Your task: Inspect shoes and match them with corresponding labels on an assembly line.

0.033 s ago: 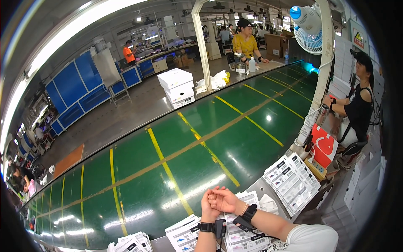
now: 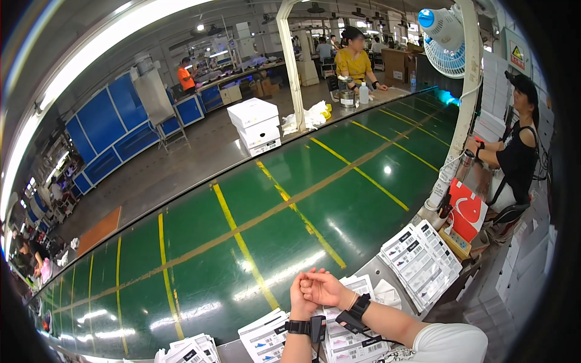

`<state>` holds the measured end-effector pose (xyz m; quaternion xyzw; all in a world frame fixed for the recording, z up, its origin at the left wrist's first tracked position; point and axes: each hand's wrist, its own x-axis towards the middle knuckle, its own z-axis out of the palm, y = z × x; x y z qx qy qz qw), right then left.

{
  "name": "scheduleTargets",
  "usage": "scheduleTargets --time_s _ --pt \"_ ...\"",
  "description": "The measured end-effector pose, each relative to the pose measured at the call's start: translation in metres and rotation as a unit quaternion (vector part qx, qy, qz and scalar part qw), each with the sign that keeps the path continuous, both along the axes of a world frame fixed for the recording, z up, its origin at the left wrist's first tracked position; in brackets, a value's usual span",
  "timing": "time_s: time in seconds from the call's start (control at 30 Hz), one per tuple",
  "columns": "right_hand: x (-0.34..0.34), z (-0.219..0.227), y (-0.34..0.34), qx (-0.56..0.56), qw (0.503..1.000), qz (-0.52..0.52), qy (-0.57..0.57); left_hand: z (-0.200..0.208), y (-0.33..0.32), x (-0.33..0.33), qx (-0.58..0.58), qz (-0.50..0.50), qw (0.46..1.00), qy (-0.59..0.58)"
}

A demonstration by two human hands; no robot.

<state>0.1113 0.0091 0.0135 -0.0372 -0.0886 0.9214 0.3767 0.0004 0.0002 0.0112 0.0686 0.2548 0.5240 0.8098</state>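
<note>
Left hand [image 2: 301, 300] touching curled right hand [image 2: 327, 290], flat paper stacks [image 2: 420, 263]; glossy belt [image 2: 193, 218]

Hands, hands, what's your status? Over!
Left hand, right hand: together, fingers curled. Printed sheets: stacked beside green belt. Right forearm partly covers middle stack.

Long green worktop [image 2: 193, 218], shiny, yellow stripes [image 2: 232, 224] across, brown band [image 2: 260, 218] lengthwise. Metal strip [image 2: 375, 270] along its near edge; printed sheets on that, four piles. First pile [image 2: 193, 351] farthest left, second pile [image 2: 263, 339] next, third pile [image 2: 357, 351] right of it, partly covered. Fourth pile [image 2: 419, 266] farthest right, fanned, skewed. Crumpled white paper [image 2: 387, 295] between third and fourth. Far edge: side ledge [image 2: 387, 95] toward the right end, carrying white-and-yellow cloth [image 2: 310, 117], metal can [image 2: 347, 100], pale bottle [image 2: 364, 94]. White boxes [image 2: 254, 115] stacked by far edge; support unclear.
</note>
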Motion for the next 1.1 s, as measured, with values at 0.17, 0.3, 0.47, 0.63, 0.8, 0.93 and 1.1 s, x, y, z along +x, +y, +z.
scheduleTargets --time_s 0.17,0.3,0.47,0.63,0.8,0.93,1.1 --pt "-0.004 0.002 0.000 -0.007 1.000 0.011 0.004 -0.043 0.012 -0.013 0.002 -0.007 0.999 -0.048" --pt "0.001 -0.001 0.001 -0.013 1.000 0.002 0.003 -0.001 0.002 0.001 0.001 -0.007 1.000 -0.018" --pt "-0.001 0.003 -0.001 -0.012 1.000 0.001 -0.003 0.004 -0.001 -0.001 0.005 -0.004 1.000 -0.011" --pt "-0.001 0.003 -0.001 -0.007 1.000 -0.002 -0.004 0.001 0.000 -0.001 0.006 -0.003 1.000 -0.009" --pt "0.000 0.000 0.000 -0.019 1.000 0.005 0.000 -0.003 0.001 -0.001 -0.002 -0.001 1.000 -0.010" --pt "-0.001 0.002 0.000 -0.023 1.000 0.006 -0.001 -0.001 0.000 -0.001 0.002 -0.003 1.000 0.000" --pt "-0.001 0.005 -0.002 -0.002 1.000 -0.007 -0.005 -0.006 0.001 -0.003 0.006 -0.007 1.000 -0.013"
